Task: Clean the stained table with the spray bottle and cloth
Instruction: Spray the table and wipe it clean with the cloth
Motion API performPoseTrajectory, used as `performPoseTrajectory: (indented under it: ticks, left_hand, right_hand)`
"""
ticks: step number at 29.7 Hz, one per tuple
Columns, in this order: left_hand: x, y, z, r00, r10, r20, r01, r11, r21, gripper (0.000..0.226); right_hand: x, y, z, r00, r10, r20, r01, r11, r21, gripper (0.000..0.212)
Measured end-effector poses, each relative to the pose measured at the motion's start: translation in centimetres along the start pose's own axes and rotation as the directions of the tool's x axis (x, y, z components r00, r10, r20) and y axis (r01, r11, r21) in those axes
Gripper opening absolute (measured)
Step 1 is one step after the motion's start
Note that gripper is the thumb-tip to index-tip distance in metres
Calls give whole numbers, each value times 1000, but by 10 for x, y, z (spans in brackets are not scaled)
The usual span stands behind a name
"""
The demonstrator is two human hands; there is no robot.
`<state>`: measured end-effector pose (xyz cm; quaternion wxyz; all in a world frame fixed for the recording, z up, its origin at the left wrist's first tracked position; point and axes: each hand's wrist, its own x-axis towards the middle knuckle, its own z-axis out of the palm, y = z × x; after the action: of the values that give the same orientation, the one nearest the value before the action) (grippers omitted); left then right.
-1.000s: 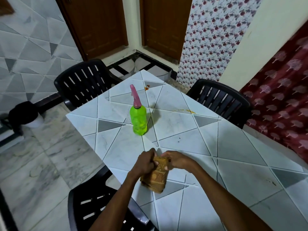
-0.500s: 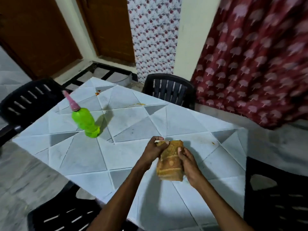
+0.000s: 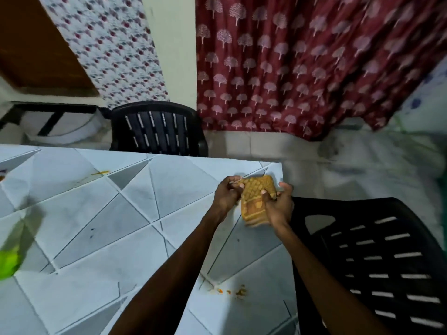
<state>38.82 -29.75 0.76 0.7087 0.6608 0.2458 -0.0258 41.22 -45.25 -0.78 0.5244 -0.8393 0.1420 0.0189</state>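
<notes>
A folded yellow-brown patterned cloth [image 3: 256, 199] hangs between both my hands above the right end of the white tiled table [image 3: 101, 213]. My left hand [image 3: 226, 197] pinches its upper left edge, and my right hand [image 3: 278, 206] grips its right side. The green spray bottle [image 3: 8, 262] shows only as a blurred green body at the left frame edge, standing on the table far from both hands. Orange stains [image 3: 232, 291] lie near the table's right edge below my arms, and a yellow smear [image 3: 100, 173] marks the far side.
One black plastic chair [image 3: 157, 129] stands behind the table's far edge, another black chair [image 3: 377, 262] sits at the right end. A maroon printed curtain [image 3: 302, 68] hangs behind. Small dark specks [image 3: 92, 233] dot the table's middle.
The view has swung right, so the spray bottle slid to the left frame edge. Both hands carried the cloth toward the table's right end, still holding it between them.
</notes>
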Motion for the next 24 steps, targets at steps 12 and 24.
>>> performPoseTrajectory:
  ticks: [12, 24]
  left_hand:
    - [90, -14, -48, 971, 227, 72, -163, 411, 897, 75]
    - [97, -47, -101, 987, 47, 151, -157, 220, 963, 95]
  right_hand:
    - [62, 38, 45, 834, -348, 428, 546, 416, -727, 68]
    - [108, 9, 92, 914, -243, 324, 404, 510, -759, 69]
